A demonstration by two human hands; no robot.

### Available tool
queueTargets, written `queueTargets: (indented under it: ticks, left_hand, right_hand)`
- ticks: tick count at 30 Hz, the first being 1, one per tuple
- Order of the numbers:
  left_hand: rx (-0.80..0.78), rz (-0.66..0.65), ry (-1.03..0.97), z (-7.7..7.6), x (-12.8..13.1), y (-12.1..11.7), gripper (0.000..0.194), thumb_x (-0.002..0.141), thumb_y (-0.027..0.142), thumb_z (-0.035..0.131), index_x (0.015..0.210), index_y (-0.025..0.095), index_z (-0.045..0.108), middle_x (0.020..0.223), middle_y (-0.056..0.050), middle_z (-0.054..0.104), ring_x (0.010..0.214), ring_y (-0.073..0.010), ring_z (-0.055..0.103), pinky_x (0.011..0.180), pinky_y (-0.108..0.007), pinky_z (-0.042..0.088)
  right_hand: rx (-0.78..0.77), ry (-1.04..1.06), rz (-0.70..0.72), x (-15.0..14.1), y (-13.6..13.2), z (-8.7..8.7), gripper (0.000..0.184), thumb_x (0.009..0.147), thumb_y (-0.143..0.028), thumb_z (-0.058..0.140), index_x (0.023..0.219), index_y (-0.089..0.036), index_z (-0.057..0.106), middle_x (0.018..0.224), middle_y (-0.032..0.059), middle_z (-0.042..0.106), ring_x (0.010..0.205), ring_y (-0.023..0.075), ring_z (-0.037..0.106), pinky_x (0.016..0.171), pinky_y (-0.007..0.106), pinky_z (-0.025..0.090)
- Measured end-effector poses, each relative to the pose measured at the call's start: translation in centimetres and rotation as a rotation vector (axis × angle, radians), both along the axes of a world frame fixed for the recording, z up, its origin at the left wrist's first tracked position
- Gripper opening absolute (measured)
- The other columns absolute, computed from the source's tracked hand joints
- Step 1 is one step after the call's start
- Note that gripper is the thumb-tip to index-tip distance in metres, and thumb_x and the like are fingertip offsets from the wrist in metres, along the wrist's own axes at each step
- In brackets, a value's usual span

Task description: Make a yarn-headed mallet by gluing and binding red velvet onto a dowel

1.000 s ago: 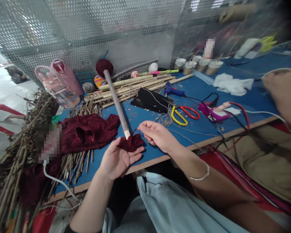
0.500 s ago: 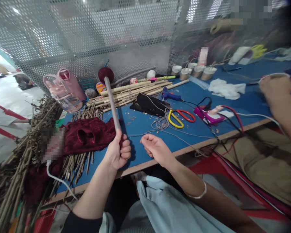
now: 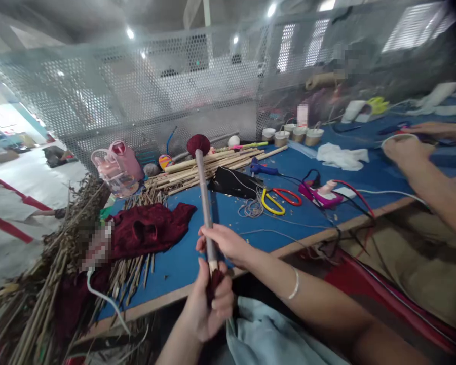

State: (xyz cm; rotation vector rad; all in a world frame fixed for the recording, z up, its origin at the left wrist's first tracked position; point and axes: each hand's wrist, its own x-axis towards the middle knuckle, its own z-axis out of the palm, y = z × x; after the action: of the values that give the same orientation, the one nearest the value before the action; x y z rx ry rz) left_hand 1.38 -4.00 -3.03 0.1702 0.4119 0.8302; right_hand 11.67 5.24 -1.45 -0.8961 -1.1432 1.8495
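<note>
1. Across the middle of the view: blue-topped bench, crowded with craft supplies.
2. Off its left end: heap of dry plant stalks, brittle-looking, apt to snap or snag if brushed.
3. On the bench at left, over more stalks: maroon velvet cloth, likely to pull threads if dragged across rough tips.
4. Above the near edge, slanting up and away: gray-wrapped stick, with round maroon head seemingly joined at the far end. Could tip forward if held too loosely, so much length reaching outward.
5. Round its pale lower end: left hand, clasped on stick and maroon cloth scrap. Might let the scrap slip if relaxed.
6. Just above: right hand, curled about the shaft. Might shift the gray wrapping if pulling hard.
7. Farther right: scissors beside tangled twine, prone to knot if tugged.
</note>
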Motion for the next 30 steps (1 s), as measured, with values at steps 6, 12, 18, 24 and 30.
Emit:
queueTargets:
  ticks: [6, 12, 18, 24, 30]
  left_hand:
    - [0.057, -0.104, 0.064, 0.6, -2.9, -1.8, 0.09, 0.069, 0.083, 0.034, 0.124, 0.015, 0.052, 0.126, -0.021, 0.058, 0.102, -0.038, 0.063, 0.076, -0.045, 0.054]
    - [-0.055, -0.082, 0.451, -4.2, -3.6, -6.3, 0.076, 0.074, 0.078, 0.036, 0.098, 0.01, 0.061, 0.075, -0.014, 0.073, 0.059, -0.0194, 0.069, 0.052, -0.026, 0.05]
    - [0.139, -0.219, 0.845, -2.8, -3.9, -8.1, 0.05, 0.07, 0.063, 0.062, 0.069, 0.013, 0.055, 0.047, -0.003, 0.063, 0.036, -0.0078, 0.053, 0.038, -0.015, 0.034]
    - [0.25, -0.196, 0.897, 1.1, -5.1, -7.0, 0.046, 0.075, 0.058, 0.061, 0.078, 0.012, 0.06, 0.048, -0.003, 0.064, 0.033, -0.0053, 0.049, 0.035, -0.012, 0.029]
    - [0.051, 0.104, 0.602, 2.0, -3.7, -4.3, 0.051, 0.065, 0.06, 0.07, 0.077, 0.01, 0.067, 0.053, -0.001, 0.063, 0.04, -0.0046, 0.053, 0.039, -0.012, 0.039]
  right_hand:
    - [-0.062, -0.018, 0.003, -0.5, 1.3, 0.0, 0.025, 0.087, -0.035, 0.048, 0.073, -0.016, 0.053, 0.056, 0.0031, 0.065, 0.048, 0.0129, 0.057, 0.047, 0.022, 0.04]
    - [-0.006, -0.058, 0.001, -0.5, 1.5, -0.4, 0.028, 0.087, -0.029, 0.049, 0.064, -0.015, 0.053, 0.052, 0.0038, 0.063, 0.044, 0.0116, 0.053, 0.044, 0.022, 0.038]
    - [0.085, -0.2, -0.064, -1.1, 1.5, -1.5, 0.026, 0.086, -0.031, 0.053, 0.065, -0.016, 0.05, 0.051, 0.0032, 0.061, 0.042, 0.0111, 0.052, 0.041, 0.021, 0.037]
    - [0.195, -0.297, -0.039, -1.3, 2.4, -1.8, 0.029, 0.083, -0.042, 0.057, 0.07, -0.017, 0.048, 0.052, -0.0013, 0.057, 0.041, 0.0089, 0.049, 0.037, 0.019, 0.034]
    - [0.143, -0.288, 0.016, -1.0, 2.0, 0.0, 0.029, 0.086, -0.034, 0.052, 0.064, -0.017, 0.047, 0.046, -0.0018, 0.052, 0.035, 0.0073, 0.042, 0.032, 0.019, 0.027]
